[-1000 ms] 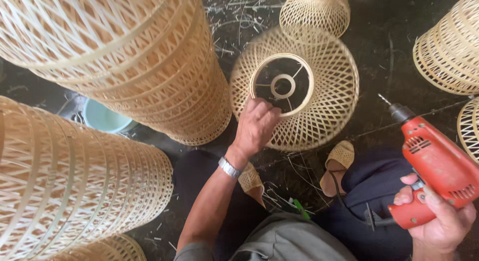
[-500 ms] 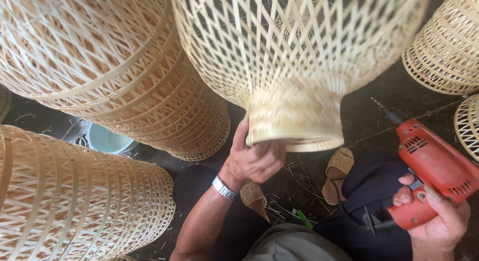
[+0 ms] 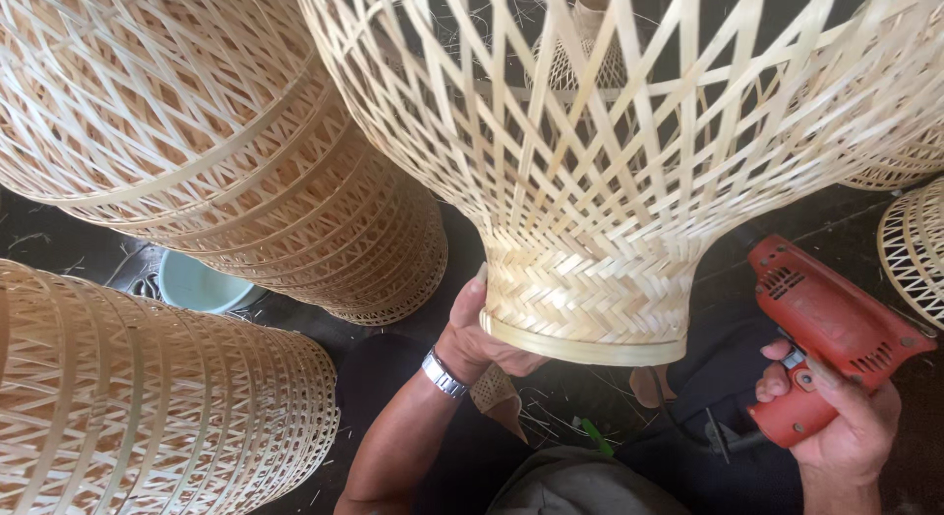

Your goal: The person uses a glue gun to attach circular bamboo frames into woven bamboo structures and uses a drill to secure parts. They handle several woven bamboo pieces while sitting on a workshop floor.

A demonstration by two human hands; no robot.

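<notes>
Left hand point(image 3: 482, 333) grips woven shade point(image 3: 590, 181) by its neck, possibly insecurely; right hand point(image 3: 846, 417) clasps red drill point(image 3: 826, 328). Slippage risks splitting strips.

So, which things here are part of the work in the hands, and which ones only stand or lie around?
In use:
- woven bamboo shade, held up by its narrow neck in the left hand
- red power drill, held in the right hand

Only around:
- stacks of woven shades
- pale blue bowl on the floor
- green object near the person's lap
</notes>
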